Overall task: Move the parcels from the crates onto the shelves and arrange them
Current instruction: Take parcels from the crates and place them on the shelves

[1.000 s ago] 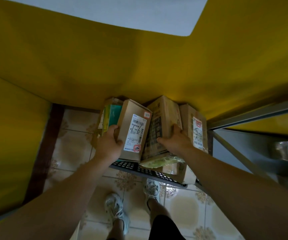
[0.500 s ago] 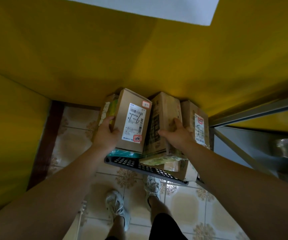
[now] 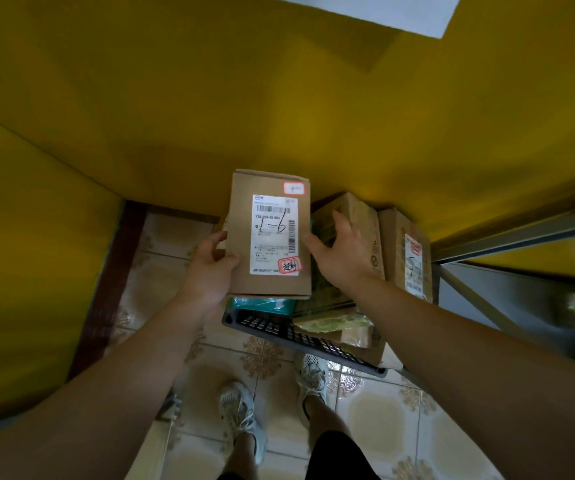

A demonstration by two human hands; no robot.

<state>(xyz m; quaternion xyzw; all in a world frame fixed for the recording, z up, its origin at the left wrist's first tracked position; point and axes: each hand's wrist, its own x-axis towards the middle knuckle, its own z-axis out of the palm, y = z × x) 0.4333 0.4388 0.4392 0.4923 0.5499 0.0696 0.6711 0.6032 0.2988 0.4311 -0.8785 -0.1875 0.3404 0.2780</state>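
My left hand (image 3: 209, 271) grips the left edge of a brown cardboard parcel (image 3: 241, 237) with a white label marked "1-6", held up above the dark slotted crate (image 3: 279, 330). My right hand (image 3: 341, 254) lies with fingers spread on a second brown box (image 3: 362, 220) standing in the crate, just right of the lifted parcel. A third box (image 3: 396, 251) with a white label stands at the crate's right side. A teal packet (image 3: 265, 304) and a pale green packet (image 3: 334, 323) lie lower in the crate.
Yellow walls (image 3: 209, 98) close in at the left and behind the crate. A grey metal shelf frame (image 3: 521, 237) runs along the right. Tiled floor (image 3: 383, 420) and my two feet in pale trainers (image 3: 244, 417) are below.
My left hand has lifted the "1-6" parcel up and turned it upright, clear of the other boxes. My right hand loosened its hold on the middle box and now lies on it.
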